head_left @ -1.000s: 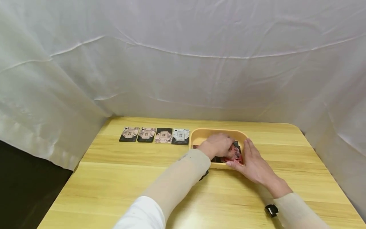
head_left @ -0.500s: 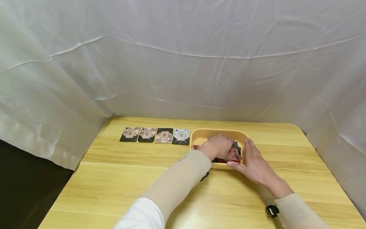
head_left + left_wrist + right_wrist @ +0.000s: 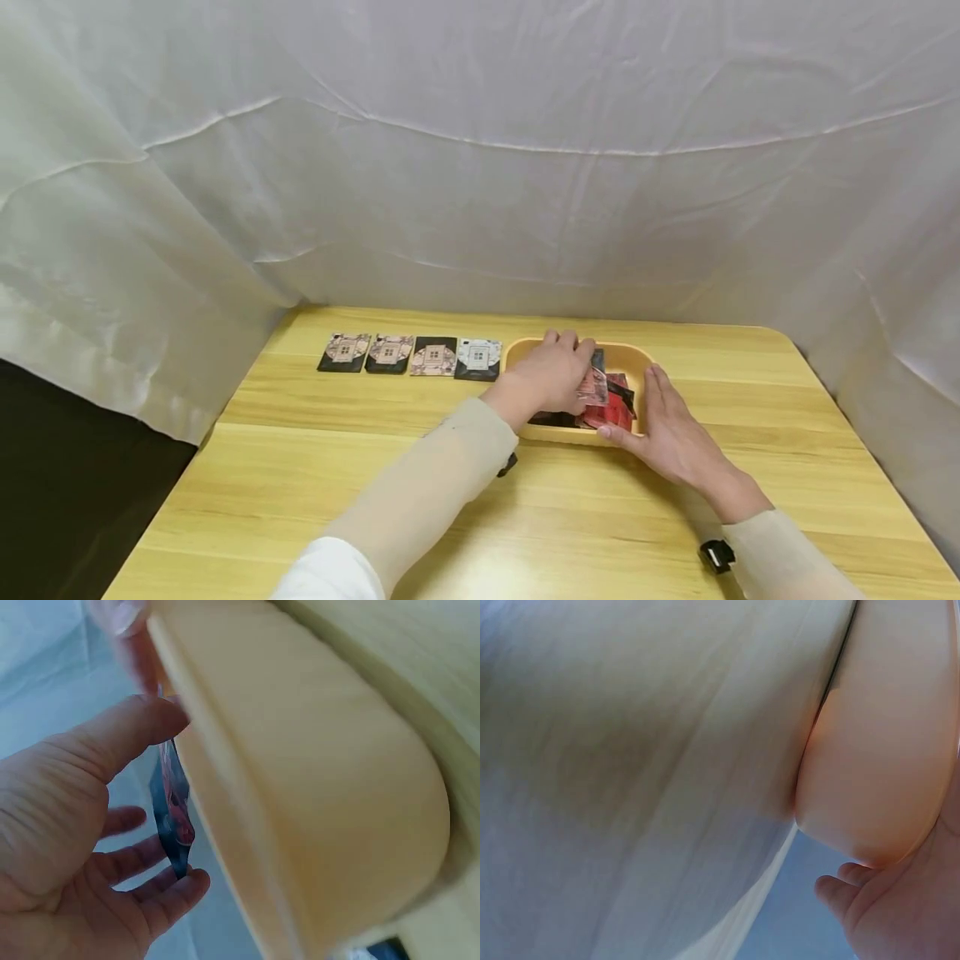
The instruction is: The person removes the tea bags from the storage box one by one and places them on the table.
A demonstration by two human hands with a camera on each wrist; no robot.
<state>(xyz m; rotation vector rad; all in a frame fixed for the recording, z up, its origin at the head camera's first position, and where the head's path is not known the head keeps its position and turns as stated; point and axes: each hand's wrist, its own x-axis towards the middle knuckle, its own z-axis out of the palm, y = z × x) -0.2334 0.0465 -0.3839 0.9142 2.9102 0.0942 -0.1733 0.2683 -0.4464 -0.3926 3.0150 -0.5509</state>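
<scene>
My left hand (image 3: 551,371) holds a small flat packet (image 3: 595,385), dark with a pink print, over the yellow bin (image 3: 636,358). In the left wrist view the packet (image 3: 172,799) sits between the thumb and fingers of the left hand (image 3: 90,840), right beside the bin's rim. Inside the bin lie more packets, among them a bright red one (image 3: 617,412); the left hand hides part of the pile. My right hand (image 3: 678,437) rests against the bin's right end, thumb at the front rim. The right wrist view shows the right hand (image 3: 907,915) with the bin wall (image 3: 877,742) beside it.
Left of the bin, several packets lie in a row, from a pink-and-black packet (image 3: 345,352) to a white-and-black packet (image 3: 478,358) close to the bin. The wooden table (image 3: 300,483) ends at the back before a hanging white cloth (image 3: 480,208).
The left hand has come up and left out of the pile with a packet in it, uncovering red packets in the bin. The right hand has stayed at the bin's right end.
</scene>
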